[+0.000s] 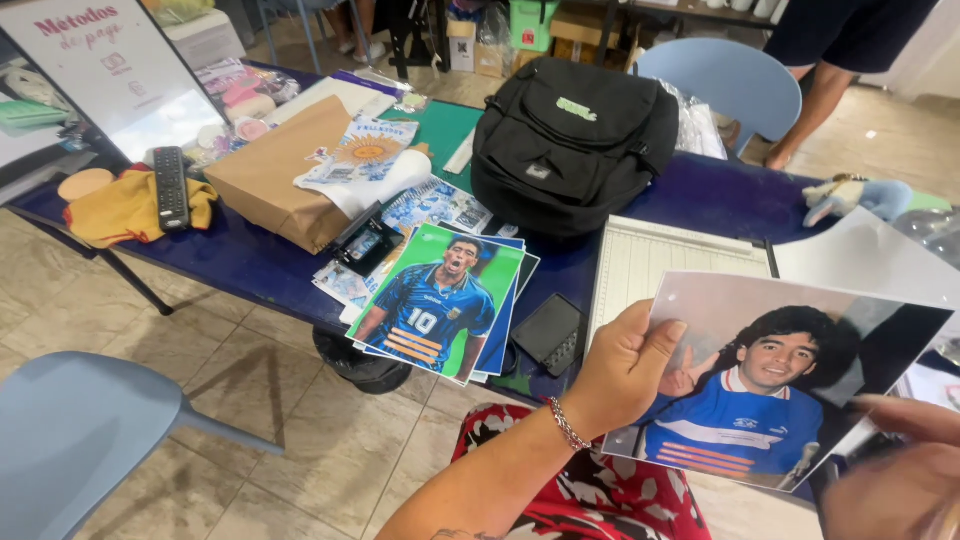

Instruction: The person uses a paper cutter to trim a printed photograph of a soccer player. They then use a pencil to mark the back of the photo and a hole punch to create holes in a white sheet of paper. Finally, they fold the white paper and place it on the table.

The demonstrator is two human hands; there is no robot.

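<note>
Dark blue table (250, 262) carries a black backpack (570, 140) and stacked prints (437, 303). Left hand (620, 368) pinches a glossy photo print (790, 375) over the table's near edge. Right hand (895, 470) touches its lower right corner; finger closure unclear.

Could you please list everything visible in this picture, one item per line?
Printed photo: one, person in blue shirt, held in both hands.
Print stack: several, green and blue, overhanging table edge.
Table: one, dark blue.
Backpack: one, black, table centre.
Paper trimmer: one, white, behind the photo.
Remote control: one, black, on yellow cloth.
Brown paper package: one, table left.
Chairs: two, light blue.
Left hand: pinches the photo's left edge.
Right hand: at the photo's right corner.
</note>
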